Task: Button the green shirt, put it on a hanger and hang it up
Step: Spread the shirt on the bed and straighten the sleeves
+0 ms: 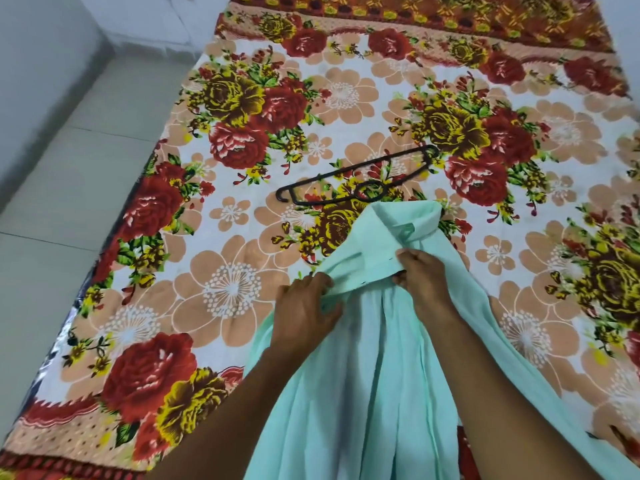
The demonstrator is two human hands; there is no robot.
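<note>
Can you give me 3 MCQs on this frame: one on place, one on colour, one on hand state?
1. Where does the black hanger lie?
A. On the floral bedsheet, beyond the shirt collar
B. Inside the shirt
C. On the floor

2. What colour is the shirt?
A. Dark red
B. Pale mint green
C. Yellow

3. What are the hands doing?
A. Both resting open on the sheet
B. One holds the hanger
C. Both grip the shirt fabric near the collar

Answers:
1. A: the hanger lies flat on the bedsheet, farther from the person than the collar, its near edge at or under the collar edge.
2. B: the cloth is a light mint green all over.
3. C: the left hand and right hand both pinch the shirt's upper edge; neither touches the hanger.
</note>
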